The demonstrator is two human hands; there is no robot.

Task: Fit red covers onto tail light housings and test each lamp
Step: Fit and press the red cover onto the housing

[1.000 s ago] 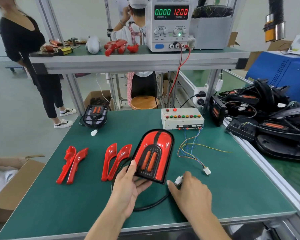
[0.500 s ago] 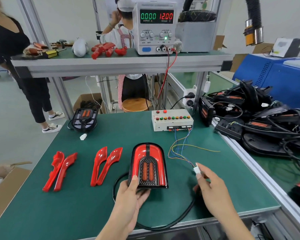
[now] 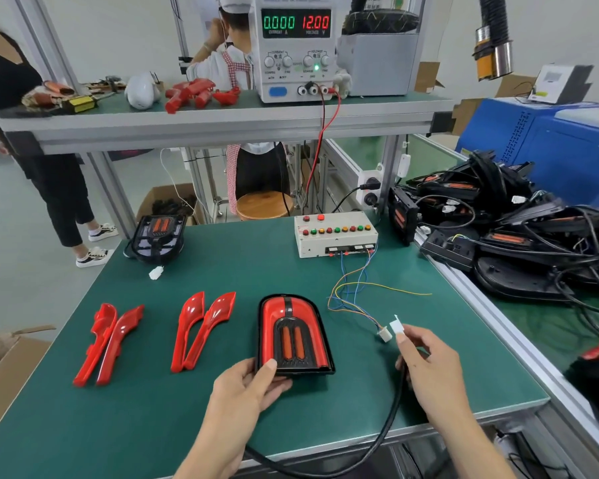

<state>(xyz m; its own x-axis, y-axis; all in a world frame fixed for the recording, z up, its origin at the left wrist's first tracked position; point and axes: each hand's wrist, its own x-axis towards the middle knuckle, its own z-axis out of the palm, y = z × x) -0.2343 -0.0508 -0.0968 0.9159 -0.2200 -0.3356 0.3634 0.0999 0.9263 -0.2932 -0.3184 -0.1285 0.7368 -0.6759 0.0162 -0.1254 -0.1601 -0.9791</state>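
Observation:
A tail light (image 3: 293, 335) with red covers fitted in its black housing lies flat on the green mat. My left hand (image 3: 248, 383) grips its near edge, thumb on top. My right hand (image 3: 426, 363) pinches the lamp's white plug (image 3: 396, 327) on its black cable (image 3: 391, 420), right beside the tester's white connector (image 3: 384, 334). That connector hangs on coloured wires (image 3: 351, 295) from the white test box (image 3: 336, 233). Two pairs of loose red covers (image 3: 109, 342) (image 3: 201, 328) lie to the left. A bare black housing (image 3: 159, 235) sits at the mat's far left.
The power supply (image 3: 296, 46) on the upper shelf reads 0.000 A and 12.00 V. A heap of black housings with cables (image 3: 519, 233) fills the right bench. A cardboard box (image 3: 4, 371) stands at the left. Two people stand behind the bench.
The lamp was tilted up in my left hand and now lies flat. My right hand carried the plug right and forward, up to the tester's connector.

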